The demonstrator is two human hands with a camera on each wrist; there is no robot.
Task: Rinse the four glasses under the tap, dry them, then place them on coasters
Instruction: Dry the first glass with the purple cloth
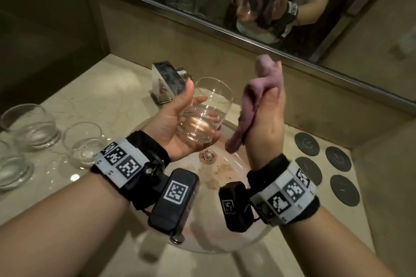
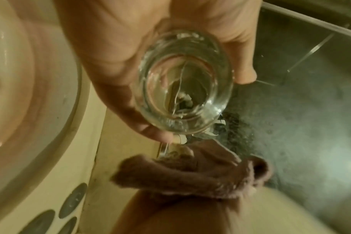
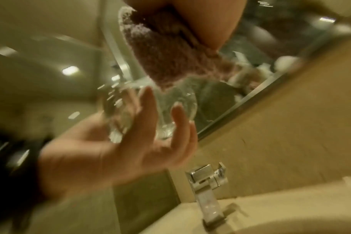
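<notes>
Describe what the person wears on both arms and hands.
Both forearms are bare, with no sleeves and no gloves. The left hand and right hand each have a black fabric wrist strap carrying a white band printed with square black-and-white coded markers. A black box-shaped camera unit with its own marker hangs at the inner side of each wrist, joined by a thin black cable.

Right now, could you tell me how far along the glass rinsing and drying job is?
No glass stands on the four round dark coasters yet. In hand: the left hand holds one clear round glass over the basin, and the right hand grips a pink cloth, apart from it. Three more clear glasses wait on the counter; whether rinsed is unclear.
</notes>
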